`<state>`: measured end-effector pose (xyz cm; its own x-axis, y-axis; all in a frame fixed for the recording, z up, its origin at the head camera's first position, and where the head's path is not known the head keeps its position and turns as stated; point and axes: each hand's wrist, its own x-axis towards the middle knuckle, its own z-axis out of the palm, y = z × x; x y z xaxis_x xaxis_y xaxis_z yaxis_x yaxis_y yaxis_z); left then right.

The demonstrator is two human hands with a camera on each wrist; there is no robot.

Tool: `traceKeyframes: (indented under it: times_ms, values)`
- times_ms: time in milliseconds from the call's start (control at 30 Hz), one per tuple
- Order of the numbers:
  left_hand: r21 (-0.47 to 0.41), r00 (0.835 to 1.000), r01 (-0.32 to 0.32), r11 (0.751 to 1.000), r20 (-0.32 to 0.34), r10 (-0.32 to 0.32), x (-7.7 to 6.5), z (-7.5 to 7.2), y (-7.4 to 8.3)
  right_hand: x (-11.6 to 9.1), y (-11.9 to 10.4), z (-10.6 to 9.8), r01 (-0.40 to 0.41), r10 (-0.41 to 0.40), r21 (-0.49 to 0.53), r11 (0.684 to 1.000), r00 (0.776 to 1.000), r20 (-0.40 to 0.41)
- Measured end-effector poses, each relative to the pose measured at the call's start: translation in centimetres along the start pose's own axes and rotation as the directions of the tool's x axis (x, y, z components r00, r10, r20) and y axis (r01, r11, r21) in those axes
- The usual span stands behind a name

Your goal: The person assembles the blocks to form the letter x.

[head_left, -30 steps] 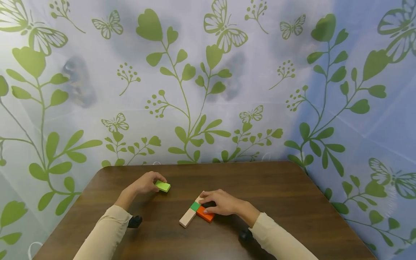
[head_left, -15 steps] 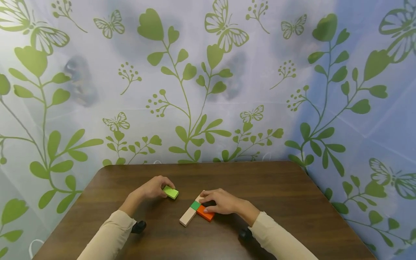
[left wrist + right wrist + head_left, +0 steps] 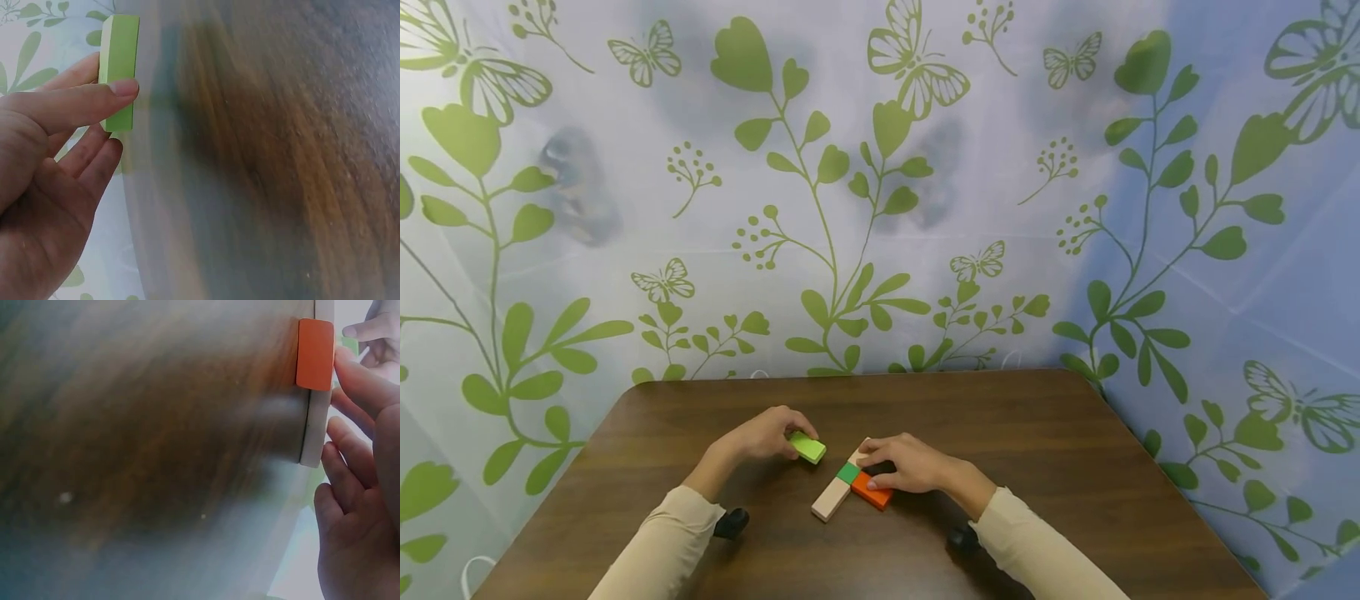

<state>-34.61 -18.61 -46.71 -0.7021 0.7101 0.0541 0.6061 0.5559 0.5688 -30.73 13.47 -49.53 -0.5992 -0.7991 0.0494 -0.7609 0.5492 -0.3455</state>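
Note:
My left hand (image 3: 767,435) pinches a light green block (image 3: 807,447) between thumb and fingers, left of the row of blocks. In the left wrist view the thumb lies across the broad face of this block (image 3: 126,53). My right hand (image 3: 917,465) rests at the row, its thumb on the orange block (image 3: 872,493) and its fingertips on the far pale wooden block (image 3: 858,454), which they partly cover. A green square (image 3: 848,473) sits between that block and the near pale block (image 3: 831,500). The orange block (image 3: 315,355) juts out sideways from the row.
The blocks lie on a brown wood-grain table (image 3: 1000,417) with rounded far corners. Behind it hangs a pale curtain (image 3: 1000,192) printed with green leaves and butterflies. Black wrist devices (image 3: 731,523) show under both sleeves.
My left hand has carried the light green block right and a little nearer, closer to the row. The right hand and the other blocks have stayed in place.

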Motion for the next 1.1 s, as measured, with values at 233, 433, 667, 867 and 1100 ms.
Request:
traceKeyframes:
  times_ms: [233,433,667,867,1100]
  values:
    - [-0.008,1.000,-0.026,1.000,0.010,0.026,0.5,0.4,0.5,-0.1,0.0,-0.3,-0.006,0.006,0.001,1.000,1.000,-0.005]
    - [-0.018,1.000,-0.016,1.000,0.022,0.017,0.8,1.0,0.7,0.1,-0.1,-0.1,-0.012,0.012,0.029,1.000,1.000,-0.001]
    - [-0.030,1.000,-0.006,1.000,0.029,0.007,1.4,1.7,1.3,0.1,-0.1,-0.1,-0.009,0.009,0.034,0.999,1.000,-0.001]
    - [-0.041,0.998,-0.033,0.999,0.043,0.035,1.5,2.1,1.6,0.2,-0.2,-0.1,0.009,-0.009,0.031,0.999,1.000,-0.002]
    - [-0.048,0.997,-0.042,0.998,0.058,0.045,1.8,2.7,1.2,0.0,-0.1,-0.1,-0.013,0.013,0.019,1.000,1.000,-0.004]
